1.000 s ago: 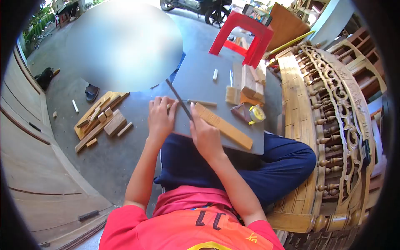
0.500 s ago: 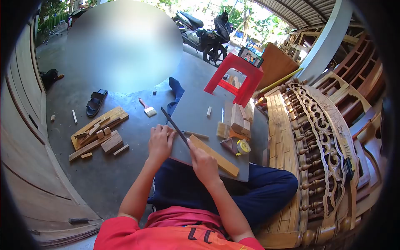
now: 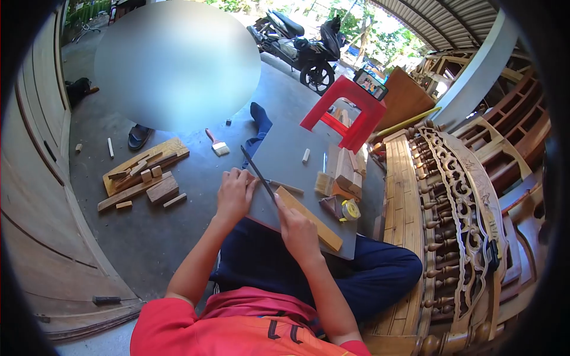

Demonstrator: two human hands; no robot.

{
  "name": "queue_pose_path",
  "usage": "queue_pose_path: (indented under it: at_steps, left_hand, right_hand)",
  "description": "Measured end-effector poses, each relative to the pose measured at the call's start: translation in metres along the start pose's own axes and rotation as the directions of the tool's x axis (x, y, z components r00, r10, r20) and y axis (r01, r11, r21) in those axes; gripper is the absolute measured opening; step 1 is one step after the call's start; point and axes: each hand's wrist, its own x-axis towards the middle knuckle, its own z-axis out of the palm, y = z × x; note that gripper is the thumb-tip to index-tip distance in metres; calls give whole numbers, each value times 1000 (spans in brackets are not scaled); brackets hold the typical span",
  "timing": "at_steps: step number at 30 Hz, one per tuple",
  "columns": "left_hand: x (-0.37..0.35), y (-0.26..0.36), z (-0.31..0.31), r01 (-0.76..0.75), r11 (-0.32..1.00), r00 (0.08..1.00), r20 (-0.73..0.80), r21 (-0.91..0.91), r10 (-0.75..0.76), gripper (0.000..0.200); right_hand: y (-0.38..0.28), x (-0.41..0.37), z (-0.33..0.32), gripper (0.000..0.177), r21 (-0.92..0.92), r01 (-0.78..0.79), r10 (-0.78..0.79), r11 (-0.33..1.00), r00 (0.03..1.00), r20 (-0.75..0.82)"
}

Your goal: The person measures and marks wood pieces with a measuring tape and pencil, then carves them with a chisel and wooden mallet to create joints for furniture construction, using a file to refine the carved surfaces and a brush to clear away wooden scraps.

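Note:
My right hand [image 3: 298, 233] is closed around the near end of a long, dark file [image 3: 256, 168], which slants up and left over the edge of the grey board [image 3: 279, 139]. My left hand [image 3: 235, 194] is closed at the board's left edge, beside the file; a small wood piece seems pinched there, mostly hidden by the fingers. Under and beside my right hand lies a flat wooden strip [image 3: 317, 224]. A thin stick-like tool [image 3: 287, 187] rests just beyond the file. Farther right are a yellow tape measure [image 3: 350, 210] and a wide brush [image 3: 324, 183].
Wood blocks [image 3: 346, 169] sit on the board's right side. A red stool [image 3: 350, 110] with a phone [image 3: 370, 83] stands beyond. Wood offcuts [image 3: 163, 188] and a paintbrush [image 3: 218, 144] lie on the floor at left. A carved wooden bench [image 3: 396, 196] flanks the right side.
The view has shifted, so most of the scene sits slightly farther right. Both hands remain at the board, and the file is still in my right hand, at a slightly different slant.

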Motion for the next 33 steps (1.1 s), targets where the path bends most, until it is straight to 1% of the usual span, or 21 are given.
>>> queue_pose_path:
  at_steps: [4,7,10,13,16,19,22,25,28,31,33]
  left_hand:
    - [0,0,0,-1,1000,1000,4,3,1,17]
    - [0,-2,0,-19,1000,1000,-6,10,20,18]
    - [0,1,-4,-18,1000,1000,21,12,18,18]
    - [0,3,-3,0,1000,1000,23,15,-1,18]
    - [0,2,-3,-10,1000,1000,25,21,9,18]
    - [0,1,-3,-9,1000,1000,21,18,8,19]
    - [0,-2,0,-8,1000,1000,-4,11,8,20]
    - [-1,-1,-2,3,1000,1000,8,20,-3,19]
    - [-1,0,-2,-3,1000,1000,15,24,2,18]
    - [-1,0,-2,3,1000,1000,22,18,-4,17]
    - [-1,0,-1,0,1000,1000,22,21,-1,17]
  right_hand:
    - [2,8,23,59,-3,59,-60,998,997,-52]
    - [-4,6,13,59,-45,23,-22,999,1000,15]
    - [-4,-2,-3,58,-35,-36,39,999,997,67]
    - [-6,-3,-6,60,-75,-68,74,995,993,90]
    - [4,4,17,61,-21,-39,39,999,999,3]
    - [3,7,22,61,-10,-70,70,997,997,-15]
    - [4,-1,26,66,-77,-30,23,997,996,-85]
    - [1,-7,26,66,-62,-9,1,998,992,-123]
    - [2,-7,25,67,-78,18,-26,997,994,-106]
    - [1,-4,23,67,-88,7,-14,996,997,-80]
    - [-7,4,17,61,-52,-46,45,998,999,-20]
